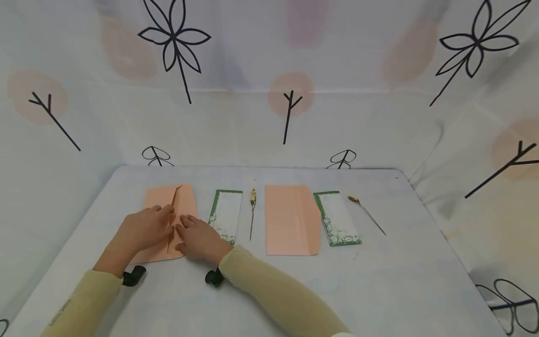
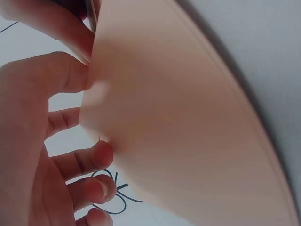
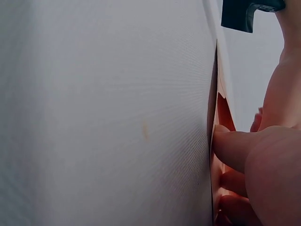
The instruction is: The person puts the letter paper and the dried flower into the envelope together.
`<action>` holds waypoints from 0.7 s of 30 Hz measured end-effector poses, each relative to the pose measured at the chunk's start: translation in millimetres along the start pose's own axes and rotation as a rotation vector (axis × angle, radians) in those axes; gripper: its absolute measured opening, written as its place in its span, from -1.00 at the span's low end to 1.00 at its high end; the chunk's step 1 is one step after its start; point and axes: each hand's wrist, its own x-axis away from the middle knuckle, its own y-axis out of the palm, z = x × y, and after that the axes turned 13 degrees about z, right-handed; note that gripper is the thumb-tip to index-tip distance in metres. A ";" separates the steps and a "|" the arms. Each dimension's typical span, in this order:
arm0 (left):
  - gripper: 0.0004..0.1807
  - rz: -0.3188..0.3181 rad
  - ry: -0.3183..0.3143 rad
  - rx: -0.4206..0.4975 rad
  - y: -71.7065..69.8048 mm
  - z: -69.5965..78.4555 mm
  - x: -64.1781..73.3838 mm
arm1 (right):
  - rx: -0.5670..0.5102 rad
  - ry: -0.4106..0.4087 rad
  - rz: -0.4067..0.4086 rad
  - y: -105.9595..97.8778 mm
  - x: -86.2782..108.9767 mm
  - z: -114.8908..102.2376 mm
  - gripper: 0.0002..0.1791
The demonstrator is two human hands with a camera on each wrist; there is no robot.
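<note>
Opening of the first of two salmon envelopes on a white tabletop (image 1: 379, 285). The left-hand envelope (image 1: 188, 199), at the tabletop's left side, lies beneath both hands, its flap (image 2: 174, 103) partly raised along a long slit. The left hand (image 1: 145, 228) rests over the outer half; in the left wrist view its fingers (image 2: 100, 155) are curled and nearly closed, with the flap's edge caught between them and the thumb. The right hand (image 1: 200, 238) lies on the other half, its fingers slightly bent and touching the paper; whether they pinch it or merely steady it cannot be told.

Done, as judged from this arrangement: the envelope's flap has been loosened, though not folded fully back. Left: no insert is visible in it, and two sets of candidate contents lie outside. The first comprises a green-bordered floral card (image 1: 227, 210) and a yellow-headed dried stem (image 1: 253, 197). The right-hand envelope (image 1: 284, 220) lies flat and untouched, accompanied by a second floral card (image 1: 338, 217) just beside it and a second dried stem (image 1: 354, 199) farther right. Work therefore appears to be at an early stage.
</note>
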 end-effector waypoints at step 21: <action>-0.72 -0.162 -0.050 0.236 8.8 -11.5 -11.8 | -0.011 -0.006 -0.001 6.6 -2.0 1.5 -0.29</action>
